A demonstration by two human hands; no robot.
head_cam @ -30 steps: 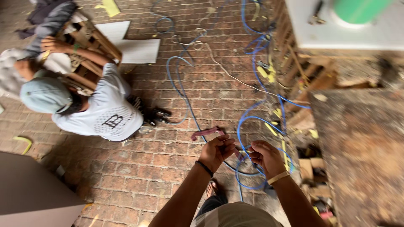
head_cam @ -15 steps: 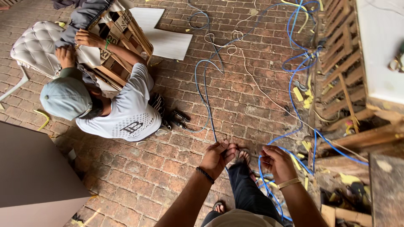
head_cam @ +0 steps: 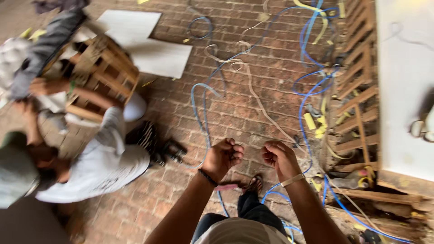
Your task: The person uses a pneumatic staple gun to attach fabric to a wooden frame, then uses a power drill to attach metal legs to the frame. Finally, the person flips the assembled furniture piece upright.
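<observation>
Blue cable [head_cam: 201, 113] is lying across the brick floor [head_cam: 253, 104] and is running from far away toward the person, with its long axis going mostly away from the body and only little to the side. Its near end is passing just beside the left hand [head_cam: 224, 157], on the outer side of that hand, so the left hand is the nearer one to this strand. This hand is curling into a loose fist with the fingers folded in; it seems to be closing on something thin, but the blur is hiding whether the cable is really inside the fingers, so I cannot tell. The right hand [head_cam: 279, 158] is hanging at the same height, a little apart from the left, with fingers also bent inward and the thumb side turned to the other hand; what it is pinching, if anything, is not visible. A second blue strand [head_cam: 302, 117] is coming down on the right side, near this hand, and is going under the wrist toward the foot. A pale cord [head_cam: 257, 99] is lying between the two blue strands. On the left a seated person [head_cam: 104, 158] is working at a wooden frame [head_cam: 101, 74], well apart from both hands.
</observation>
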